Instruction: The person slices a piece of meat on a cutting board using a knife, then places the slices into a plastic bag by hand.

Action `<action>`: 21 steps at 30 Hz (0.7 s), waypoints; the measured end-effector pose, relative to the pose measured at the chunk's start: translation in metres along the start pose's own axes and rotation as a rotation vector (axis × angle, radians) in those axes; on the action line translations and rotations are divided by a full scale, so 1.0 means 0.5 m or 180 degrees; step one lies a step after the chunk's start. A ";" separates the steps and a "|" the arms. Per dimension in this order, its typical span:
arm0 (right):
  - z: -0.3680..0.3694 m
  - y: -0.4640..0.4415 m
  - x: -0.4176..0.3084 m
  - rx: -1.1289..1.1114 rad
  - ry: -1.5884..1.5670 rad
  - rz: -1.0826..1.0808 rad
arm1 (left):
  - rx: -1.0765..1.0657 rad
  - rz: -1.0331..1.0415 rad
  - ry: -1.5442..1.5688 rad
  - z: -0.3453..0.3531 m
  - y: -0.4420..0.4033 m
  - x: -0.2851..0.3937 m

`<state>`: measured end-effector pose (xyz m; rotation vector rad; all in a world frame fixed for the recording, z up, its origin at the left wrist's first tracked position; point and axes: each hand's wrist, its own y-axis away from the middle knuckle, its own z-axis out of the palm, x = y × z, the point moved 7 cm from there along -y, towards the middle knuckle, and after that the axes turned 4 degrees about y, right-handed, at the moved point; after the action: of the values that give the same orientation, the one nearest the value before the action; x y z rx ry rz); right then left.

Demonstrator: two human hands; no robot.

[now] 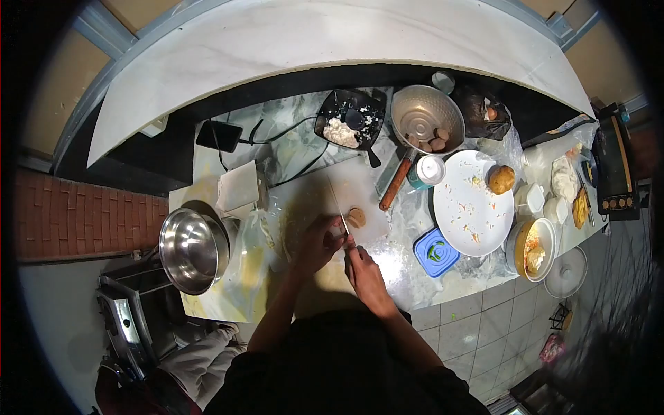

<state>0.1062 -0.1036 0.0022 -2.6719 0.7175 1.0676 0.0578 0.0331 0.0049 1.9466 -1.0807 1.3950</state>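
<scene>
My right hand [364, 271] is closed round the handle of a knife [339, 204], whose blade points up and away over a pale cutting board [304, 207]. Just left of the blade, my left hand [322, 243] is closed, its fingers bent against something small that they mostly hide. Brown round slices [356, 218] lie on the board to the right of the blade.
Right of the board are a white plate [463, 221] holding a potato [501, 180], a blue lid [436, 253], a white-lidded jar [430, 170] and a pot [429, 104]. A black pan [373, 107] stands behind; a steel bowl [188, 252] sits left.
</scene>
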 end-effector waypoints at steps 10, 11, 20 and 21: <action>-0.003 0.003 0.002 -0.0054 -0.0333 0.0036 | -0.0025 0.0349 -0.0269 -0.006 -0.008 0.027; -0.002 0.003 0.001 -0.0084 -0.0307 0.0038 | -0.0044 0.0297 -0.0283 -0.008 -0.009 0.030; 0.002 0.004 -0.001 -0.0126 0.0036 0.0129 | -0.0020 0.0170 -0.0256 -0.001 -0.009 0.011; 0.001 0.004 -0.002 -0.0127 0.0037 0.0133 | -0.0023 0.0168 -0.0254 -0.001 -0.009 0.014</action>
<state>0.1044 -0.1050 0.0024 -2.7101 0.7654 1.0886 0.0624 0.0336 0.0118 1.9970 -1.1798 1.3492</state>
